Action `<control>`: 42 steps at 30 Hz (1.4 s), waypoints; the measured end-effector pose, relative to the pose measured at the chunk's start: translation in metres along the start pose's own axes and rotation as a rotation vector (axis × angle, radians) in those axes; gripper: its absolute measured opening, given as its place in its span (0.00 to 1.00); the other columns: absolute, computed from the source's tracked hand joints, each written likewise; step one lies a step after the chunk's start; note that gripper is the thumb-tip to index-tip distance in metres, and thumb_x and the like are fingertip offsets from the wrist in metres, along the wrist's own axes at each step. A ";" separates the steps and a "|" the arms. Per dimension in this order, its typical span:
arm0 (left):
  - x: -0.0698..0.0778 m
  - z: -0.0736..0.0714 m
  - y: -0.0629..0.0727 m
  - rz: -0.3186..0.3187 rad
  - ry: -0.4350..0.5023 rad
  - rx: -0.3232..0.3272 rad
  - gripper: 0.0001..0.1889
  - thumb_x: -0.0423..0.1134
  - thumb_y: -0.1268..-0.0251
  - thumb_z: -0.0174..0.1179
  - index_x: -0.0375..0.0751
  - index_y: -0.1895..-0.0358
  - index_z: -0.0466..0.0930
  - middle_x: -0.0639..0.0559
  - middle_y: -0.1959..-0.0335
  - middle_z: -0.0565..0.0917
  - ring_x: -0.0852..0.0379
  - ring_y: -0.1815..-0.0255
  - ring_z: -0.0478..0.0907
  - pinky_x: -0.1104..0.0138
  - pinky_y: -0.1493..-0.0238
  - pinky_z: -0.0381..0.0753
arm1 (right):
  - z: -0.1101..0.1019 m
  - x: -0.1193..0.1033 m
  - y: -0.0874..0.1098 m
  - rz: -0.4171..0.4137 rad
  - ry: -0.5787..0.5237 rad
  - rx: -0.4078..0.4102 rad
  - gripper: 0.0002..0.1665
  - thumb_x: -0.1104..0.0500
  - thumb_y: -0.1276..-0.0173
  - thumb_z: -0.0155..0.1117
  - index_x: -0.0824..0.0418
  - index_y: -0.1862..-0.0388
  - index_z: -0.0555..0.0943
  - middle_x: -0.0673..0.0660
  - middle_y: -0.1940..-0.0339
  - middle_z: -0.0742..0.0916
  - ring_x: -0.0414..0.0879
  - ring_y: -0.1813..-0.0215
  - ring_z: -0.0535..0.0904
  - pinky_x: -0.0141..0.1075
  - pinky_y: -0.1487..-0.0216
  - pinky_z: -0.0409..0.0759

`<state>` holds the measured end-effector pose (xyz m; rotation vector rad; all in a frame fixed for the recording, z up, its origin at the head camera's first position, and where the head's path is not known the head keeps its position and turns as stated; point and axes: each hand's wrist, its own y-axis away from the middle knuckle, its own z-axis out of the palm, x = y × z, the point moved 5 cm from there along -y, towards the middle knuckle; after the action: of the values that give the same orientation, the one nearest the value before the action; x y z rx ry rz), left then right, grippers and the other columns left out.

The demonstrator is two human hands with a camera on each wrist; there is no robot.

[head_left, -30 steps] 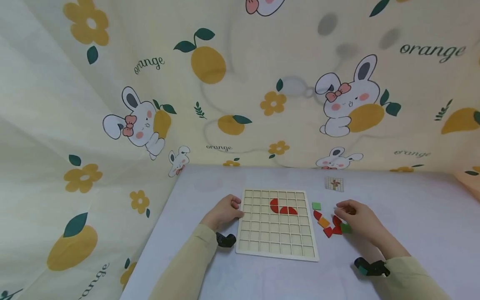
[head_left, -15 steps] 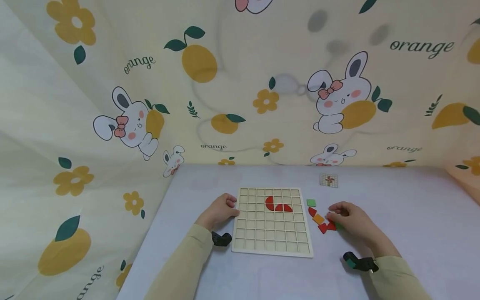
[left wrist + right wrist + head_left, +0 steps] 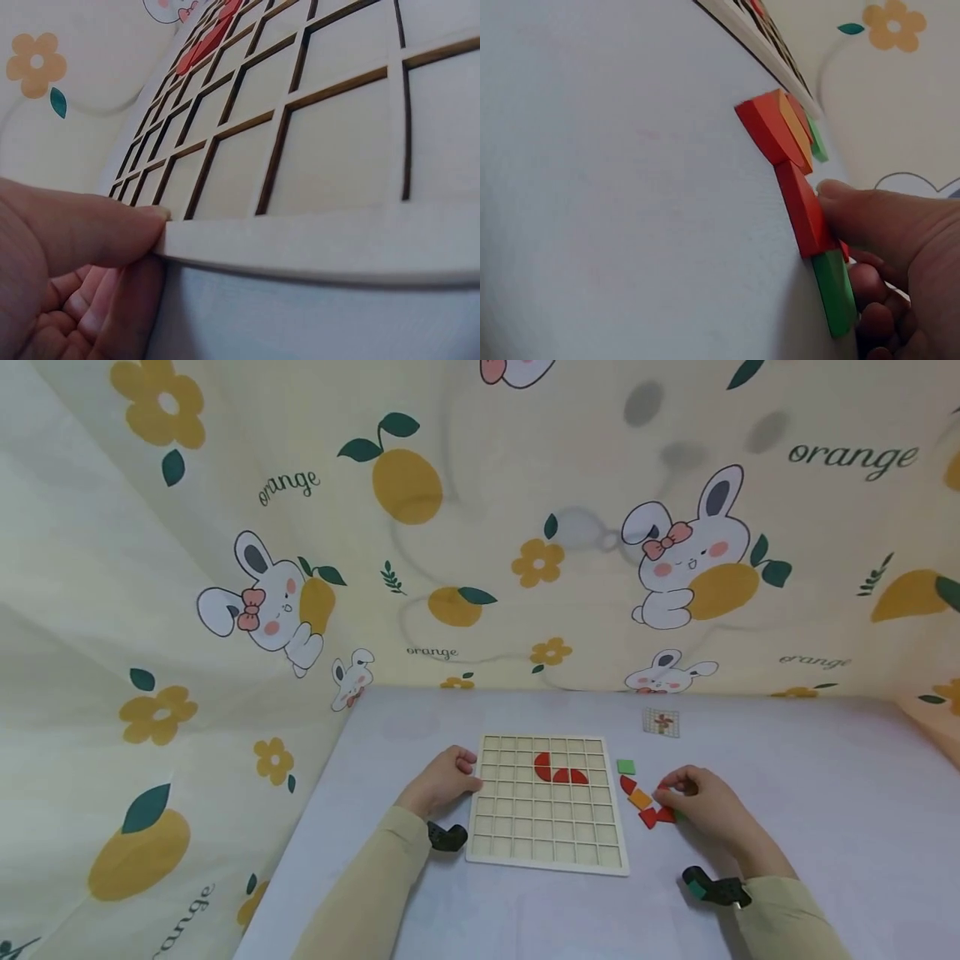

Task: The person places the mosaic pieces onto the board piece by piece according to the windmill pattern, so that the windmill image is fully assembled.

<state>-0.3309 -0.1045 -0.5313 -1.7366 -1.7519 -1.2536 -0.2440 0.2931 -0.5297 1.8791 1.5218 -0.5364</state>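
Note:
A pale wooden grid board [image 3: 525, 847] lies on the table, with a few red curved pieces [image 3: 570, 776] set in its upper squares. My left hand [image 3: 441, 781] pinches its left edge; the left wrist view shows the thumb [image 3: 112, 229] on top of the rim. To the right of the board, my right hand [image 3: 703, 802] holds a red piece [image 3: 662, 787] at its fingertips, mostly hidden by the thumb. Beside those fingers lie a red piece [image 3: 802, 210] and a green block [image 3: 835, 292]. An orange piece [image 3: 640, 799] and another red one [image 3: 648, 818] are close by.
Near the board's right edge sit a green square [image 3: 626, 767] and a red curved piece [image 3: 627, 785]. A small card [image 3: 662, 722] with a pinwheel-like pattern on a grid lies further back. Patterned cloth [image 3: 480, 527] hangs behind the table.
My right hand has moved slightly left and down onto the red piece, which is now mostly covered by the fingers. The left hand stays at the board's edge. The head view has shifted slightly.

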 end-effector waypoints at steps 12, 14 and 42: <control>0.002 0.001 -0.001 0.016 -0.020 -0.006 0.20 0.38 0.44 0.69 0.44 0.49 0.73 0.49 0.58 0.74 0.50 0.57 0.71 0.57 0.52 0.70 | 0.000 -0.001 0.000 -0.005 0.005 0.013 0.23 0.49 0.35 0.67 0.65 0.51 0.76 0.60 0.56 0.77 0.54 0.54 0.71 0.42 0.58 0.75; -0.001 0.001 -0.001 0.018 -0.014 -0.007 0.20 0.38 0.44 0.69 0.44 0.49 0.74 0.49 0.59 0.75 0.50 0.58 0.72 0.57 0.52 0.70 | 0.001 -0.001 -0.001 -0.004 0.008 0.008 0.23 0.49 0.35 0.67 0.66 0.51 0.76 0.61 0.56 0.76 0.55 0.54 0.70 0.42 0.58 0.74; 0.003 0.000 -0.003 -0.009 -0.010 0.005 0.20 0.35 0.46 0.70 0.45 0.50 0.74 0.49 0.60 0.75 0.51 0.58 0.72 0.58 0.53 0.70 | -0.010 -0.015 0.000 -0.046 -0.064 0.114 0.23 0.49 0.27 0.56 0.67 0.46 0.71 0.63 0.54 0.79 0.55 0.55 0.71 0.36 0.63 0.76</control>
<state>-0.3337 -0.1018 -0.5298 -1.7369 -1.7683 -1.2455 -0.2479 0.2896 -0.5129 1.8975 1.5239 -0.7106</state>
